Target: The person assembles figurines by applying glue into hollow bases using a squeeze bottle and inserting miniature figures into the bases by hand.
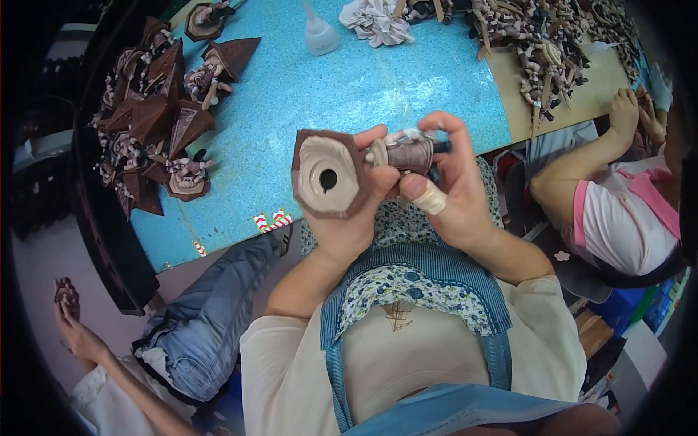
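Observation:
A small painted figurine (408, 155) lies sideways between my hands over the near edge of the blue table. Its brown octagonal base (347, 166) faces me, showing a pale hollow underside with a dark round hole. My left hand (345, 231) grips it by the base, thumb and fingers around where base and figure meet. With my right hand (465, 207) I pinch the figure's other end; a pale tape wraps the thumb. My fingers hide parts of the figure, so its details are unclear.
Several figurines with brown pointed pieces (153, 123) crowd the table's left side. A translucent squeeze bottle (320, 35) and crumpled white paper (378, 22) stand at the back. Many small figures (545, 65) heap at the far right. Co-workers' arms (582, 163) flank me, another hand (76, 327) at lower left.

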`<action>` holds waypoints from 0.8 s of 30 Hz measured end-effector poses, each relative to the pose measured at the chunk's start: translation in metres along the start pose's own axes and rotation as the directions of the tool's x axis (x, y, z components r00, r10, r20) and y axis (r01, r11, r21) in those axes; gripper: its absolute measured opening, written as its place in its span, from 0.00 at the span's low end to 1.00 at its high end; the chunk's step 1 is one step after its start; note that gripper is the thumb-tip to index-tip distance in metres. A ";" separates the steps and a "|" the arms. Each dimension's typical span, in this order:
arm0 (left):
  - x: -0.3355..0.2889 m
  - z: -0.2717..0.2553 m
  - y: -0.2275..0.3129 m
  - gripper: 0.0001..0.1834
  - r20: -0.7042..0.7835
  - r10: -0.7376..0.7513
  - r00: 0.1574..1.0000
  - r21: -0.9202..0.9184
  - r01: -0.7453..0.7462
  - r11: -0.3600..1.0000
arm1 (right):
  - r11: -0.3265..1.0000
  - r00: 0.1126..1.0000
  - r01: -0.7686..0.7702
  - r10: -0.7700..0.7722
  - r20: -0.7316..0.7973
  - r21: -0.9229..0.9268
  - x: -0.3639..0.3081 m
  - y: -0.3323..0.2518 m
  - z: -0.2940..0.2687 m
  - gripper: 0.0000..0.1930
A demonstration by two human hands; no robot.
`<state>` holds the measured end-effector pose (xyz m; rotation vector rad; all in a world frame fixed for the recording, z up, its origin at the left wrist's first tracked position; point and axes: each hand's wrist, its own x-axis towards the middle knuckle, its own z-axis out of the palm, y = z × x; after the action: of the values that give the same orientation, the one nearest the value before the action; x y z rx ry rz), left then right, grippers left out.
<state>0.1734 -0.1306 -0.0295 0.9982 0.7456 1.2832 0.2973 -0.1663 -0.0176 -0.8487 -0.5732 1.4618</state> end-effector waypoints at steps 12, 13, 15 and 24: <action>0.017 -0.017 0.014 0.43 0.289 -0.288 0.913 0.173 0.246 0.954 | 0.929 0.994 0.083 -0.050 0.100 -0.360 0.004 -0.050 -0.050 0.17; 0.017 -0.013 0.014 0.43 0.290 -0.288 0.913 0.160 0.250 0.955 | 0.911 0.988 0.115 -0.061 0.145 -0.396 0.006 -0.055 -0.051 0.17; 0.014 -0.009 0.019 0.40 0.340 -0.339 0.877 0.293 0.244 0.925 | 0.907 0.980 0.113 -0.035 0.196 -0.406 0.008 -0.060 -0.046 0.18; 0.015 0.000 0.017 0.39 0.386 -0.313 0.868 0.492 0.093 0.866 | 0.198 0.853 0.517 -0.044 0.519 -0.833 0.017 -0.074 -0.009 0.15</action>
<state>0.1689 -0.1156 -0.0130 1.4957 0.7759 0.6400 0.3506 -0.1443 0.0321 -1.2780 -2.0143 0.7398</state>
